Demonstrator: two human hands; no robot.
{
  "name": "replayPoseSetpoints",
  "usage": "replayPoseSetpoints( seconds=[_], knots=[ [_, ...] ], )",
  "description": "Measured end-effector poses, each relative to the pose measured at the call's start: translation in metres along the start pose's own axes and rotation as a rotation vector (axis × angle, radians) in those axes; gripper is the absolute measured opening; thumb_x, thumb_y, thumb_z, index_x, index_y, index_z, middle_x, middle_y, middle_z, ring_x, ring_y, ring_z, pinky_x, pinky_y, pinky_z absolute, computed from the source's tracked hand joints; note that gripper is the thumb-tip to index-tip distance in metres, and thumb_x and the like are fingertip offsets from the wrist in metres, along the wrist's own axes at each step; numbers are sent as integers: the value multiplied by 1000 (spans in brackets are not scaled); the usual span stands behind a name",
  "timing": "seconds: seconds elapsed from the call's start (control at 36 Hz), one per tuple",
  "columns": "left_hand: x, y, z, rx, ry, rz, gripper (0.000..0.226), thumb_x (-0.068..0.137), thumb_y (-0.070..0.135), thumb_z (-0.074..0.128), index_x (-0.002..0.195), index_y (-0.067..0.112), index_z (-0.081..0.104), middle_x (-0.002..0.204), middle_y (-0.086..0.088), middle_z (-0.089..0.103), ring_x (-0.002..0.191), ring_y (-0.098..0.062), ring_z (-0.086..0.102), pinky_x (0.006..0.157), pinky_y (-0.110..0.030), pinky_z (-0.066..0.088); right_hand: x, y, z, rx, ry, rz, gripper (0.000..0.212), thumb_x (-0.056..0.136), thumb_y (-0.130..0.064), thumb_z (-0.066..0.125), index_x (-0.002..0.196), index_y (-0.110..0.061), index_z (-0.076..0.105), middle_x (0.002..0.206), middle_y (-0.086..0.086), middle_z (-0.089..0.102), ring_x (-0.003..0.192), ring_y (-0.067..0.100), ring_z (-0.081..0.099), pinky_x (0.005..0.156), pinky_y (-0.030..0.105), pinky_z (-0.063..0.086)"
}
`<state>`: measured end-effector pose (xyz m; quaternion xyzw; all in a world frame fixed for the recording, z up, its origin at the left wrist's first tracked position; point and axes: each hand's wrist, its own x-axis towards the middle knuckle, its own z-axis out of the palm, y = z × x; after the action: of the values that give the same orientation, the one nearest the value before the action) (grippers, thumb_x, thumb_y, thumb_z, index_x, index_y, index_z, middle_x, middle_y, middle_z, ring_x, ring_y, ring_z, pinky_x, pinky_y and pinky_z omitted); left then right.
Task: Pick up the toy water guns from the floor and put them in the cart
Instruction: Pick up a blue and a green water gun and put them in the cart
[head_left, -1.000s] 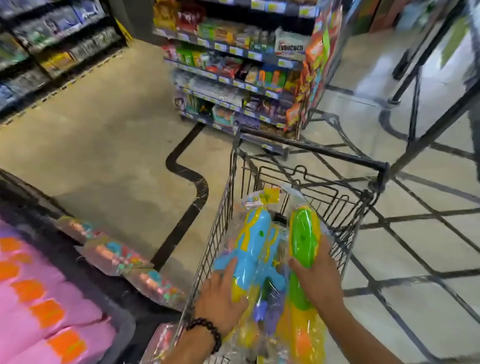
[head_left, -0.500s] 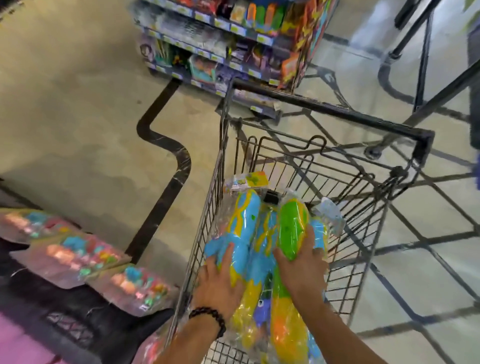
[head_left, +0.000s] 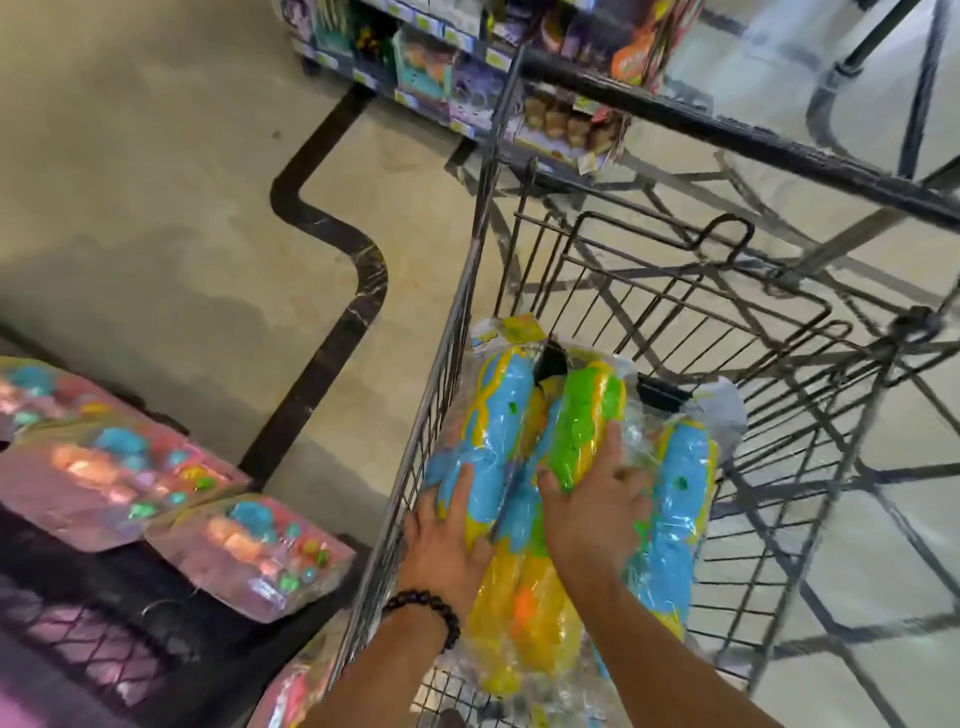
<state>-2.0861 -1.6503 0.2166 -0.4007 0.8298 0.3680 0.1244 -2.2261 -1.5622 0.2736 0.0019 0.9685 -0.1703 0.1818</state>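
from my remote station i record both hands inside the wire shopping cart, laid on a bundle of bagged toy water guns. the bundle lies lengthwise in the basket against its left wall, the near end toward the person, the far end pointing at the cart's front. the left hand rests flat on the blue water gun at the left of the bundle; its fingers lie straight along the blue body, just beside the cart wall, with no curl that i can see. a black bead bracelet sits on that wrist. the right hand lies over the green water gun in the middle, fingers spread and slightly bent across the clear plastic wrap, thumb on the left flank of the green body; i read it as pressing, not a closed grip. a second blue gun lies to the right of that hand, touching its outer fingers. outside the cart, on the left, pink toy packs lie on a dark low surface. stocked shelves stand beyond the cart.
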Motion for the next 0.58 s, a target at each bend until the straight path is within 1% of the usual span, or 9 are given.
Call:
replayPoseSetpoints(
  seconds=[0.11, 0.22, 0.31, 0.42, 0.5, 0.58],
  knots=[
    [1, -3, 2, 33, -4, 19, 89, 93, 49, 55, 155, 55, -9, 160, -1, 12, 142, -32, 26, 111, -48, 38, 2, 3, 5, 5, 11, -18, 101, 87, -60, 68, 159, -45, -2, 140, 17, 39, 130, 42, 39, 93, 58, 48],
    [-2, -2, -2, 2, -17, 19, 87, 96, 51, 54, 155, 53, -8, 163, -1, 10, 146, -31, 24, 114, -50, 37, 2, 6, -2, 35, -18, -43, 100, 88, -60, 67, 158, -47, -3, 138, 14, 37, 130, 39, 39, 94, 56, 48],
    [-7, -3, -9, -26, -14, 33, 87, 93, 52, 56, 155, 53, -6, 160, 2, 15, 143, -30, 30, 113, -45, 38, -5, 10, -15, 81, -46, -115, 98, 88, -59, 68, 157, -50, 0, 138, 15, 40, 129, 39, 40, 96, 54, 47],
    [-22, 1, -26, -21, 22, 95, 90, 92, 55, 54, 153, 53, -11, 155, 4, 23, 140, -24, 34, 115, -42, 37, -20, 15, -33, 77, -84, -171, 92, 88, -58, 67, 156, -51, 6, 145, 12, 38, 134, 38, 40, 99, 55, 49],
    [-38, 10, -44, -17, 61, 121, 86, 93, 59, 47, 154, 52, -12, 156, 4, 25, 142, -23, 31, 117, -42, 32, -35, 17, -51, 44, -103, -226, 89, 90, -55, 66, 157, -49, 7, 147, 8, 35, 136, 34, 38, 92, 54, 53],
    [-61, 27, -65, -23, 119, 157, 83, 94, 59, 45, 150, 57, -17, 159, 8, 23, 143, -18, 29, 118, -40, 32, -51, 18, -74, 6, -110, -328, 85, 91, -51, 66, 157, -47, 12, 145, 3, 34, 134, 29, 40, 90, 46, 53]
  ],
)
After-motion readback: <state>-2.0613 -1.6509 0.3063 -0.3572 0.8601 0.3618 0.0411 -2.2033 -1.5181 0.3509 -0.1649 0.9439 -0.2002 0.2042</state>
